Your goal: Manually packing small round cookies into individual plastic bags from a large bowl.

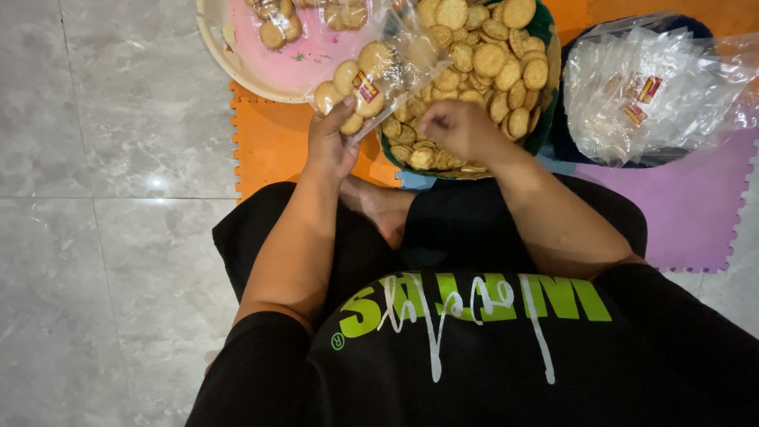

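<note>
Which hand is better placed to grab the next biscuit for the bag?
Right, probably. The right hand already rests on the heap of round biscuits in the green basket, fingers curled over them. The left hand is busy holding the clear plastic bag, partly filled.

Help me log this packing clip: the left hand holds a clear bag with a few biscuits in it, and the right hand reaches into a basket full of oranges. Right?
Not quite. The head view shows the right hand in a green basket full of round biscuits, not oranges. The left hand does hold the clear bag of biscuits.
</note>
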